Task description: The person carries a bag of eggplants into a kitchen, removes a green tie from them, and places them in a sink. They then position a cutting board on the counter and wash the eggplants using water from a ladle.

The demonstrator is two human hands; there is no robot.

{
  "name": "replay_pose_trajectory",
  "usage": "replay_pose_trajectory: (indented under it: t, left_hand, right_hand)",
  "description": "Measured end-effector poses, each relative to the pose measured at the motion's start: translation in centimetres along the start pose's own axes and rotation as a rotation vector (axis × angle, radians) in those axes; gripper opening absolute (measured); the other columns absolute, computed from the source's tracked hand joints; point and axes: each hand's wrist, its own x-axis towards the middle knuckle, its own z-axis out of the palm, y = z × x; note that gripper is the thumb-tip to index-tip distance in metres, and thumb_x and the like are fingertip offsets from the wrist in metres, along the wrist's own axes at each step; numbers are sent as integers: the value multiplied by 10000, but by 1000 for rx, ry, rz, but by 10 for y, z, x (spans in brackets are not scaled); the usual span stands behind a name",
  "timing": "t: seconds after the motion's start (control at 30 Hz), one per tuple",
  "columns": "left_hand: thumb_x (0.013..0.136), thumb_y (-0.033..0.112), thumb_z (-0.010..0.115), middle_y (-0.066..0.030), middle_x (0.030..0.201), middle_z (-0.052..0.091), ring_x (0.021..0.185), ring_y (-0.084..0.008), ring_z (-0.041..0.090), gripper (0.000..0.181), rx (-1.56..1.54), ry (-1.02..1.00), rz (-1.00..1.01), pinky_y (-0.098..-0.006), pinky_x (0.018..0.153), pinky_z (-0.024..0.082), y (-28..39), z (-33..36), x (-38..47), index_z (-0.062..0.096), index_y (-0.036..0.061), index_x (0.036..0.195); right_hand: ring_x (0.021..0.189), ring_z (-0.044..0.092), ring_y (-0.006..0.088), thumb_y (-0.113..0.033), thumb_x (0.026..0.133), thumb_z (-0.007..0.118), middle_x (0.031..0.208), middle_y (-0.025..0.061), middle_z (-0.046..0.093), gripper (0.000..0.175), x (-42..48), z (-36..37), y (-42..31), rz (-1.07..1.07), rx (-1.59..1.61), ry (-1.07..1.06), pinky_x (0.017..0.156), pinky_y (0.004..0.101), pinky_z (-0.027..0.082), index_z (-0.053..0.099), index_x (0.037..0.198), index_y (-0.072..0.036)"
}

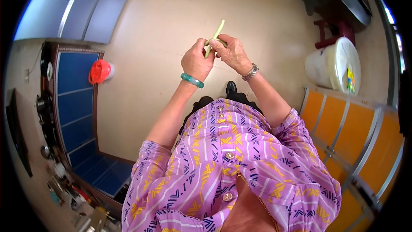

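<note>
Above the floor, in the middle of the head view, my two hands meet around a thin pale green strand (pixel 219 29) that looks like a long bean or plant stem. One end of it sticks up past my fingers, and a second stretch crosses it between them. My left hand (pixel 197 58), with a green bangle (pixel 192 80) at the wrist, pinches the strand from the left. My right hand (pixel 232 51) grips it between thumb and fingers; a metal-band watch (pixel 250 72) is on that wrist. The fingers hide part of the strand.
A blue-panelled cabinet (pixel 75 74) lines the left, with a red plastic bag (pixel 99 71) over a pale container beside it. At right stand a large white bucket (pixel 322 66), a dark red stool (pixel 347 33) and orange-panelled cabinets (pixel 338 116). Beige floor (pixel 154 13) lies ahead.
</note>
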Motion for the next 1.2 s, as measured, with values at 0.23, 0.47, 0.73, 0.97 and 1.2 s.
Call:
replay_pose_trajectory:
  t: [0.23,0.47,0.73,0.97,1.2]
  left_hand:
    - [720,170,607,-84,570,480,494,-193,501,456,-366,-114,165,-327,468,410,26,-78,3,405,73,1116]
    - [678,-14,498,-116,880,524,789,-296,542,583,-46,-3,390,-379,620,472,4,-294,-136,409,162,1226]
    - [710,44,534,-98,721,513,674,-245,545,88,125,64,252,-324,559,448,-12,-444,-212,574,63,786]
    - [828,137,530,-81,724,583,572,-122,545,301,-1296,-378,-377,-223,485,412,-51,-493,-207,470,0,1090]
    - [848,139,507,-59,784,596,690,-119,572,353,-1398,-182,-191,-218,569,436,-20,-523,-247,413,-5,1156]
  right_hand:
    - [586,544,165,-240,791,473,651,98,567,292,9,15,-78,144,85,-36,533,302,436,560,782,38]
    - [492,433,78,-217,836,432,572,3,480,250,-144,147,-257,254,-19,-331,431,234,356,553,762,-11]
    - [456,413,66,-126,846,455,555,-5,479,181,-199,256,-360,215,93,-389,408,200,322,581,816,1]
    - [442,404,63,-75,844,471,560,7,487,131,-167,305,-366,176,302,-365,398,192,314,574,858,4]
    - [412,386,51,-127,863,476,549,-13,471,143,-199,326,-396,253,493,-338,368,181,292,546,883,-3]
